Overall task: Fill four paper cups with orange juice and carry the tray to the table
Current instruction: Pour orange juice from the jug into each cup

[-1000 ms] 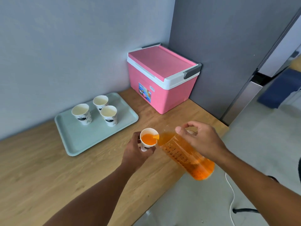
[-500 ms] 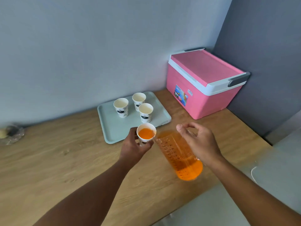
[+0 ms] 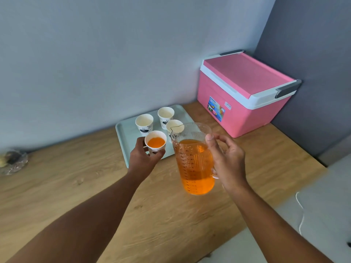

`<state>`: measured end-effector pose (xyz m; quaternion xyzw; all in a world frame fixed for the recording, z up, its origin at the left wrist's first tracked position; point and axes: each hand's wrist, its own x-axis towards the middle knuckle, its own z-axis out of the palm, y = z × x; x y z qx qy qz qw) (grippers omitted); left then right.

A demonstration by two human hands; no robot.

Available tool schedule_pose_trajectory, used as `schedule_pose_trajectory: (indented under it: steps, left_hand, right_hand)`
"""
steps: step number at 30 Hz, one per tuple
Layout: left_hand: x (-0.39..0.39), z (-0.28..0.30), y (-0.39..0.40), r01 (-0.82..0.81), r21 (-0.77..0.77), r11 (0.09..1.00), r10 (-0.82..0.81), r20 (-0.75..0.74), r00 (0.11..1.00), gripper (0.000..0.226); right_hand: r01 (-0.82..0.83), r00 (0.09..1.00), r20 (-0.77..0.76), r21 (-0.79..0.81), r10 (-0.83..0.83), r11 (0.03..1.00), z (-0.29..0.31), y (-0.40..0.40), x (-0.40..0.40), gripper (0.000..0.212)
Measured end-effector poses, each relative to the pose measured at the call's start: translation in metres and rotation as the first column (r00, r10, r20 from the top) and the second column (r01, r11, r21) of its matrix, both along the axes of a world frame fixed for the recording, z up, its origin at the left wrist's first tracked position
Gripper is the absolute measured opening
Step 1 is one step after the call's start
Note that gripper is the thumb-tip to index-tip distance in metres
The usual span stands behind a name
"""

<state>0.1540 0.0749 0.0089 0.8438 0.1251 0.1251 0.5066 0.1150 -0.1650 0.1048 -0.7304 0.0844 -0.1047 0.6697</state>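
My left hand [image 3: 143, 158] grips a white paper cup [image 3: 155, 142] filled with orange juice, just above the near edge of a pale green tray [image 3: 124, 137]. Three empty paper cups stand on the tray: one at the left [image 3: 144, 123], one at the back [image 3: 165, 115], and one at the right [image 3: 173, 127] partly hidden by the jug. My right hand [image 3: 227, 162] holds a clear measuring jug [image 3: 193, 160] upright by its handle; it is about two thirds full of juice.
A pink cooler box [image 3: 245, 92] with a shut lid stands in the back right corner of the wooden counter [image 3: 76, 186]. A glass dish [image 3: 13, 162] sits at the far left. The counter's edge runs diagonally at the right, with a white cable [image 3: 301, 211] below on the floor.
The jug has swung from tilted and pouring to upright. The filled cup has moved away from the spout toward the tray. The view has shifted left.
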Motion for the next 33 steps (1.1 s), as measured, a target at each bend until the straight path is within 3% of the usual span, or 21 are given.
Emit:
schedule_pose_trajectory:
  steps: [5,11,26,30,33]
  left_hand:
    - [0.026,-0.011,0.014,-0.050,-0.010,0.999,0.049,-0.060,0.997,0.067]
    - [0.049,-0.023,0.022,-0.036,-0.032,0.999,0.032,-0.106,0.994,0.069]
    - [0.056,-0.034,0.023,-0.029,-0.065,0.997,0.017,-0.177,0.984,0.075]
    - [0.042,-0.033,0.016,-0.114,-0.071,0.991,0.098,-0.193,0.976,0.081]
    - [0.027,-0.030,0.005,-0.239,-0.052,0.970,0.228,-0.165,0.959,0.071]
  right_hand:
    - [0.059,0.998,0.003,0.045,-0.059,0.997,0.001,0.000,0.007,0.040]
    - [0.084,0.995,0.039,0.096,-0.088,0.992,-0.003,-0.009,0.014,0.069]
    - [0.096,0.994,0.051,0.061,-0.099,0.994,-0.010,-0.015,0.017,0.049]
    - [0.089,0.993,0.069,0.104,-0.096,0.991,-0.005,-0.021,0.016,0.058]
    - [0.094,0.992,0.076,0.127,-0.104,0.987,-0.002,-0.028,0.016,0.062]
